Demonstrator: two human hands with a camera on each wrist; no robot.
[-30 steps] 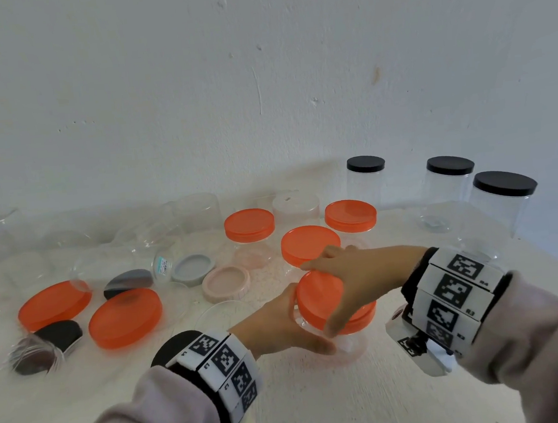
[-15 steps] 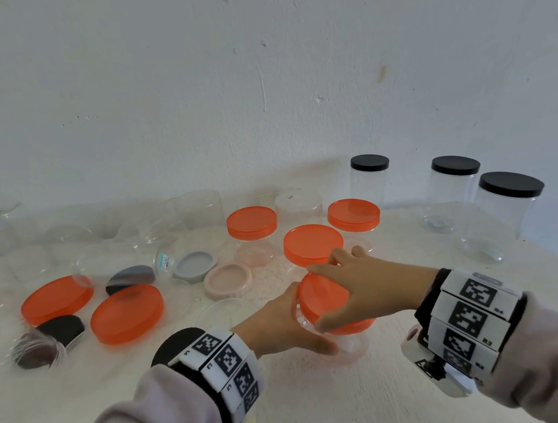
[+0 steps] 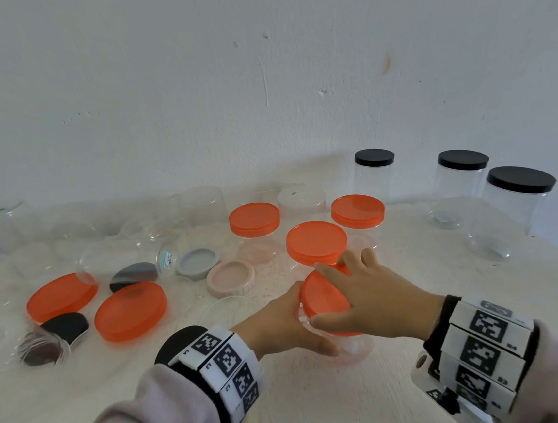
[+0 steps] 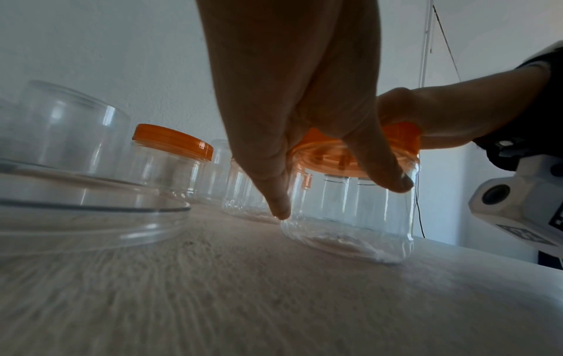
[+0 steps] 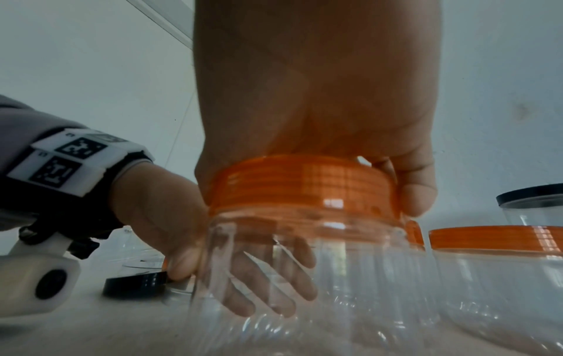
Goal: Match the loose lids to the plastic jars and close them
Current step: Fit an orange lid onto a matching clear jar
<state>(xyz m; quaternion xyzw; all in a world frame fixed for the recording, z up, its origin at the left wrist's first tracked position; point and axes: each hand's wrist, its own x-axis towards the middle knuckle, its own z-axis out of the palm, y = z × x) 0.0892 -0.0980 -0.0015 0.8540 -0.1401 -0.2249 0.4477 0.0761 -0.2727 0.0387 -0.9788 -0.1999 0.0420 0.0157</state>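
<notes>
on the table, both hands grip one empty clear jar: left its wall, right its orange lid.

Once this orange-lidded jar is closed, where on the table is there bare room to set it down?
Bare table lies in front of the jar, between the two sleeves. Another open patch runs between the closed orange-lidded jars and the black-lidded jars. The left side, around the loose orange lids, is crowded.
</notes>
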